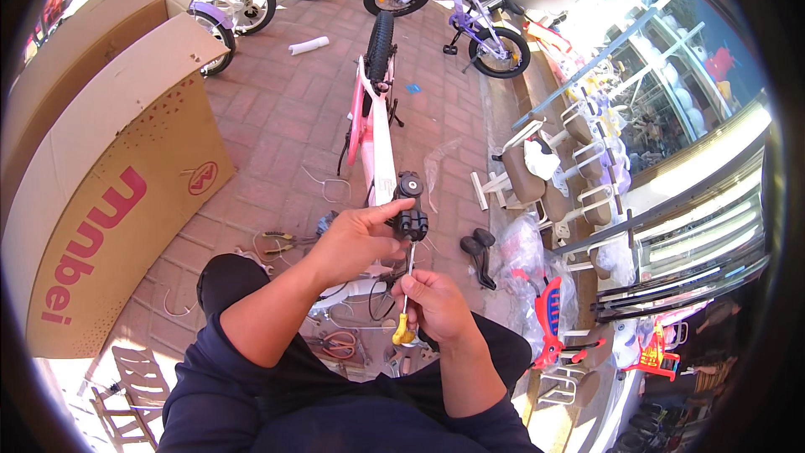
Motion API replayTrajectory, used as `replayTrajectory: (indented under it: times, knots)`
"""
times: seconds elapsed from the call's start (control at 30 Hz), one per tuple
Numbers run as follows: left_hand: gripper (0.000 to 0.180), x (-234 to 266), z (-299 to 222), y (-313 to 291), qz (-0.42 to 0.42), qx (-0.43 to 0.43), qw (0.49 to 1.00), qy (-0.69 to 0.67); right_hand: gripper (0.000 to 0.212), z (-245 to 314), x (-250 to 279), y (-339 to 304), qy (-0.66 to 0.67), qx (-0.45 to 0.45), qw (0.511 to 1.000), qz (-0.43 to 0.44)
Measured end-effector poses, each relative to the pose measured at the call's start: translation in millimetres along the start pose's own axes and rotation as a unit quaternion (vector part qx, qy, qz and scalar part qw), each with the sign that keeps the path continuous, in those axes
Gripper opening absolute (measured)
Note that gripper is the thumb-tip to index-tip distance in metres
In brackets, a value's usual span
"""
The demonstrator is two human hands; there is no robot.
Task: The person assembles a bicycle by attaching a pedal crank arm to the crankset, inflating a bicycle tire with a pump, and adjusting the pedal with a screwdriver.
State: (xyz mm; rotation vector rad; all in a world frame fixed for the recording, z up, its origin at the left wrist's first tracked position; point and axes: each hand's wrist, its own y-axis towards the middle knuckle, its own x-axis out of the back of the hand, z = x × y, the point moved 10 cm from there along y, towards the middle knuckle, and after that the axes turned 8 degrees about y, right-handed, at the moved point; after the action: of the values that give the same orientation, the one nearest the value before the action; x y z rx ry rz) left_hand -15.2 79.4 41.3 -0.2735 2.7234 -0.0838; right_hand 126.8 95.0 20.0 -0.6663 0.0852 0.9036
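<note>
In front of me stands a pink and white bicycle frame point(381, 147) with its rear tyre point(380, 42) pointing away. At its near end is a black handlebar stem point(411, 216). My left hand point(356, 242) reaches over from the left, index finger stretched out and touching the stem, the other fingers partly bent below it. My right hand point(436, 306) pinches the thin metal shaft of a screwdriver point(403, 331) with a yellow handle. Its handle points down toward me, and its upper end meets the underside of the stem.
A large cardboard box point(126, 193) stands at the left. Pliers point(281, 243), scissors with orange handles point(340, 344) and other tools lie on the brick paving. Black pedals or cranks point(480, 253) and plastic wrap point(520, 252) are at the right. A purple bicycle point(470, 13) stands farther off.
</note>
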Motion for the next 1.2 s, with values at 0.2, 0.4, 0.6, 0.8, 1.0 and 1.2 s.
replayTrajectory:
  times: [0.2,0.4,0.6,0.8,1.0,1.2]
  knots:
    - [0.066,2,-1,3,-0.002,-0.050,0.997,0.067,0.027,3,-14,0,0.192,-0.023,0.978,0.075]
    - [0.064,-2,3,1,-0.003,-0.033,0.997,-0.063,0.026,-5,1,7,0.189,-0.034,0.978,0.078]
    - [0.067,-3,13,5,-0.069,0.011,0.983,-0.172,0.024,-2,-6,0,0.215,-0.068,0.972,0.064]
    - [0.053,-4,31,16,-0.024,0.029,0.966,-0.256,0.023,-1,-7,6,0.151,-0.048,0.985,0.062]
    - [0.055,-7,35,19,0.006,-0.004,0.954,-0.298,0.025,5,-6,3,0.181,-0.052,0.978,0.092]
    - [0.057,-14,28,13,-0.015,-0.010,0.947,-0.322,0.027,5,-3,2,0.139,-0.051,0.988,0.047]
